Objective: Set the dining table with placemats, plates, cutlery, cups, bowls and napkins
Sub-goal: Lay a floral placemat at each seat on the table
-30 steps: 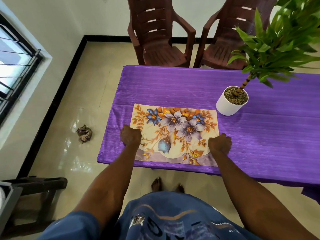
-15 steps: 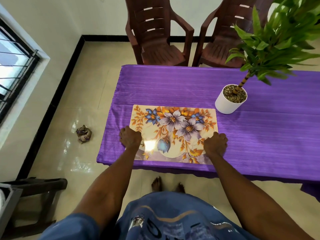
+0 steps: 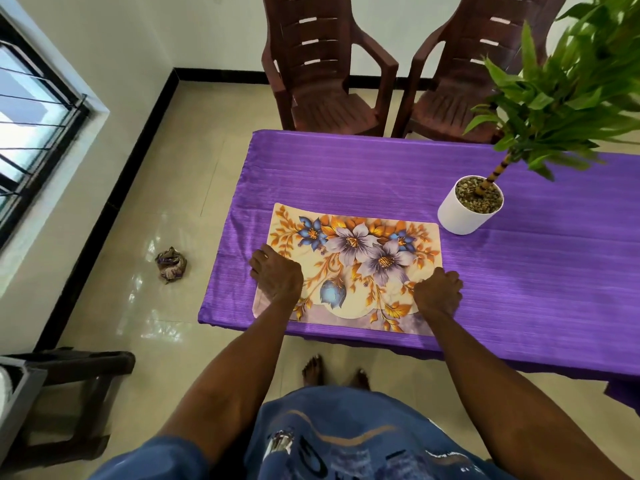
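So both hands are down on the placemat point(image 3: 349, 268), one at each short end. The left hand point(image 3: 275, 277) sits on the mat's left edge, middle-left of the frame, fingers laid forward and fairly flat, pressing rather than pinching as far as I can see. The right hand point(image 3: 438, 292) is at the right edge, a bit lower in the frame, with its fingers bent over the mat's end; can't tell if it's gripping the edge or just knuckling down on it.

The mat lies flat on the purple tablecloth point(image 3: 346, 168), long axis running left to right across the frame, slightly tilted so the right end sits lower. Its near long edge is close to the table's near edge. Neither hand is nearer really; it's directly under both.

Just beyond the mat's upper right corner stands a white plant pot point(image 3: 464, 216), very close, maybe touching. Two brown chairs point(image 3: 325, 64) stand at the top of the frame.

My guess: only squaring up is left for this mat.
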`<state>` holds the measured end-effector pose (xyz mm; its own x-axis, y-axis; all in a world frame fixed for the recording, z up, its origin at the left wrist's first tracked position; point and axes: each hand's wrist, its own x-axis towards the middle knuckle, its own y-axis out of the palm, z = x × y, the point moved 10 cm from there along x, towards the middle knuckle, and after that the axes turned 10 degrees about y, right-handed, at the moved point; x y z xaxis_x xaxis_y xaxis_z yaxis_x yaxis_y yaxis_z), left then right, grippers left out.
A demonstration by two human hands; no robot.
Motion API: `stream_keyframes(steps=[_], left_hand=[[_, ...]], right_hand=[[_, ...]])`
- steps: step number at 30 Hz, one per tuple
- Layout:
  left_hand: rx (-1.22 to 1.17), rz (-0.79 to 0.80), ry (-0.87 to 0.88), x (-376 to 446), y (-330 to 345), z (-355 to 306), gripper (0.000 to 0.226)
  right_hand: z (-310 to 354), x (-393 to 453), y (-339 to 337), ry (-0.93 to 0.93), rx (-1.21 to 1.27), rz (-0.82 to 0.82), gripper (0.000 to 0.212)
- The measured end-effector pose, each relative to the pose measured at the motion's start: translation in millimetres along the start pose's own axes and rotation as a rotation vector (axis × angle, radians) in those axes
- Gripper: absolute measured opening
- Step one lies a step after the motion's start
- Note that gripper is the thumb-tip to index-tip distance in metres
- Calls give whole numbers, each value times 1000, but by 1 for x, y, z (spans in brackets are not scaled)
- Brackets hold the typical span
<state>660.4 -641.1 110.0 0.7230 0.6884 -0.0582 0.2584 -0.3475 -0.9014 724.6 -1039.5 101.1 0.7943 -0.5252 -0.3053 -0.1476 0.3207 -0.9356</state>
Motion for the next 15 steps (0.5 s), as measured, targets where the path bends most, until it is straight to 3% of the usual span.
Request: stream_keyframes(steps=[5, 10, 15], left_hand=[[-166, -35, -134, 15, -6, 31, 38], [-413, 48, -191, 33, 3, 54, 29], [-378, 51, -168, 36, -4, 50, 21]], right_hand=[[-3, 0, -2, 32, 50, -3, 47], [-10, 4, -7, 114, 186, 12, 53], [-26, 21, -4, 223, 339, 108, 61]])
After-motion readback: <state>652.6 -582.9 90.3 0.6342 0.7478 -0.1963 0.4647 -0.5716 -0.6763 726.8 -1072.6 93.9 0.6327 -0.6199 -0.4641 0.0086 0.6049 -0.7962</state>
